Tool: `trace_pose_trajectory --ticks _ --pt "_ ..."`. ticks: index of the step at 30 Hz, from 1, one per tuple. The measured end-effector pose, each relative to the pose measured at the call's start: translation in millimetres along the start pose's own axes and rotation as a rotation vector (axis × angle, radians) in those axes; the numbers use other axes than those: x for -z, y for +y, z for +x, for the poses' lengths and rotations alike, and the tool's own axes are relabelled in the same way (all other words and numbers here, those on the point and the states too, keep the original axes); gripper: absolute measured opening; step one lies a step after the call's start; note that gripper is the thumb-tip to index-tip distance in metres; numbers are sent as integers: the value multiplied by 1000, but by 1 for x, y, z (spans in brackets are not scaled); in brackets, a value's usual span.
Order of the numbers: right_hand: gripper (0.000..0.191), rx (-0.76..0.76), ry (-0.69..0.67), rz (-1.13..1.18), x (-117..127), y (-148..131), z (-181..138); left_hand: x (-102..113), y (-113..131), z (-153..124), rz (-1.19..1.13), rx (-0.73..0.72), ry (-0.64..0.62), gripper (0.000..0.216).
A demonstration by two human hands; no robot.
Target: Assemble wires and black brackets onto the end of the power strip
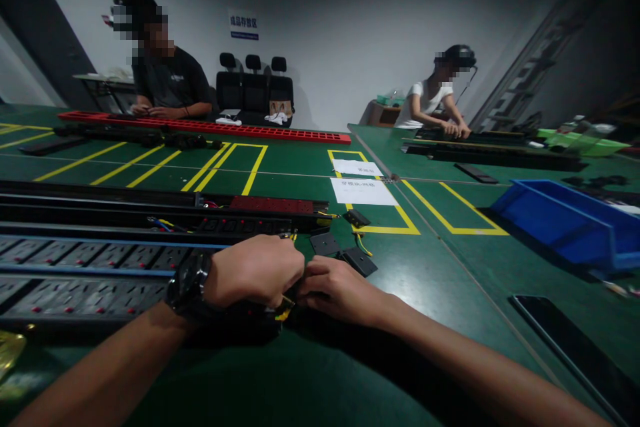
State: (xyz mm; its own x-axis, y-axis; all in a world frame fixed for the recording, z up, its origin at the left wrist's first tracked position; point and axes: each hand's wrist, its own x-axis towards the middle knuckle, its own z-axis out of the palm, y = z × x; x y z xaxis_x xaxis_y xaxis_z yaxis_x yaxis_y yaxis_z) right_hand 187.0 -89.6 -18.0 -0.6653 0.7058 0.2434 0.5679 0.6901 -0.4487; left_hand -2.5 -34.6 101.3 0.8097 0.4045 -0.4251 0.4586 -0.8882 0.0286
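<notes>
My left hand [257, 270], with a black watch on the wrist, is closed at the right end of the nearest power strip [85, 297]. A short yellow wire [285, 313] shows just beneath its fingers. Close against it, my right hand [337, 288] has its fingers curled in a pinch. What the two hands grip between them is hidden. Beyond them lie other strips, one with dark red sockets [273, 205]. Small black end pieces [359, 261] rest just past my right hand, beside a loose yellow-green wire [363, 245].
A blue bin [565, 220] and a phone [570, 340] are on the right of the green table. Paper sheets [365, 191] lie in the middle. A long red rail [210, 127] lies farther back. Two people [173, 80] work across the table.
</notes>
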Motion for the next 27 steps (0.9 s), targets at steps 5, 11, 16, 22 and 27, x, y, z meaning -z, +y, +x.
trace_pose_trajectory --ticks 5,11,16,22,27 --pt "16 -7 -15 3 0 0 0 -1 -1 2 0 -36 7 6" --pt "16 -23 -16 9 0 0 0 -1 -6 6 -38 -88 -11 6" --pt "15 -34 -16 14 1 -1 0 -5 -3 7 -12 -111 42 12" --pt "13 -40 -27 26 3 -2 1 -5 2 5 -29 -84 47 13" --pt "14 -31 -40 31 4 -2 1 -4 -1 8 -60 -91 -12 10"
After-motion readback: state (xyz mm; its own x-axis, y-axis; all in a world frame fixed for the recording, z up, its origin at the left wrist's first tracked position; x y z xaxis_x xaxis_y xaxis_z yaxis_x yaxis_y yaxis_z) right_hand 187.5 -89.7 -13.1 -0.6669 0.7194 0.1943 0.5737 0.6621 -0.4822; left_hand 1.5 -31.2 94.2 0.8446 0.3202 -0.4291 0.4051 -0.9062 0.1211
